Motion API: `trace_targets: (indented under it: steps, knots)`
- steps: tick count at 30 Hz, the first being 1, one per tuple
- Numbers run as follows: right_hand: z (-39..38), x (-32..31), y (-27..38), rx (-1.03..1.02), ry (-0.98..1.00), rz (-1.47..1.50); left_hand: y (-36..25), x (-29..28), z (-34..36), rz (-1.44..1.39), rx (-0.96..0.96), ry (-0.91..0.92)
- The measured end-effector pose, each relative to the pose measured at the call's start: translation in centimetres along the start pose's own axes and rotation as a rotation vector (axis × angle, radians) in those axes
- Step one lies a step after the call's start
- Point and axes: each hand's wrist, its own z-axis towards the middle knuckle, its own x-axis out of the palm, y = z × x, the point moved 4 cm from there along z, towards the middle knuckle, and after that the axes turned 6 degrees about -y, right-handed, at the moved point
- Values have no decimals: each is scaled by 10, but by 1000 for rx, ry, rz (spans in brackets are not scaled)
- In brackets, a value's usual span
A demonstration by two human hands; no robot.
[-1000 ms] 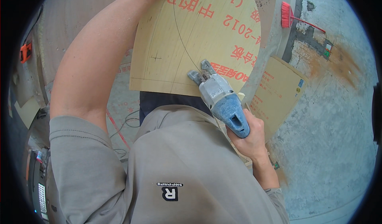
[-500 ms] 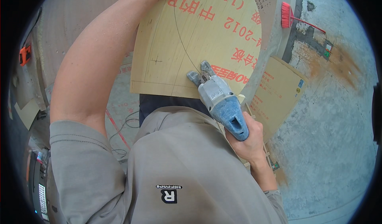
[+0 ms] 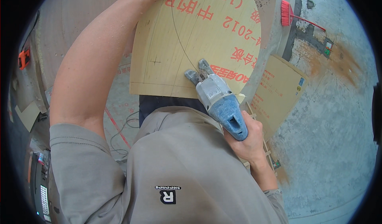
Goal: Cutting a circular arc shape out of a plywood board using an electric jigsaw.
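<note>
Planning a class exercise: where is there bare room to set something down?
Most room: the blue-grey concrete floor, right of the yellowish rectangular board and below the red broom. Smaller patch: the yellow curved plywood sheet, left of its dark curved line. Crowded: that sheet's lower right, with the blue-and-grey power tool and right hand.

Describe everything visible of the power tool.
The power tool has a grey, metal-looking front housing and a scuffed blue rear body with a slot. Its two-pronged grey foot lies on the yellowish board, at the lower end of a dark curved line. The tool slants from upper left to lower right, its rear beyond the board's near edge. The right grip holds that rear; whether the tool runs cannot be told.
</note>
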Motion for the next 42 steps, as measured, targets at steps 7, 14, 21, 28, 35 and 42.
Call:
trace_targets:
  steps: [7,14,21,28,35,42]
  knots:
    - [1,0,5,-2,-16,14,-1,-1,0,13,1,0]
    - [2,-1,9,0,-26,26,-2,-4,1,10,-11,17]
    - [3,-2,9,11,-25,28,-3,-2,1,8,-9,22]
    - [3,-3,11,11,-8,22,1,5,3,0,-1,18]
    - [4,-4,13,8,-8,27,-5,-3,3,21,-2,53]
    - [5,-4,15,-2,-32,42,-6,-3,8,27,18,98]
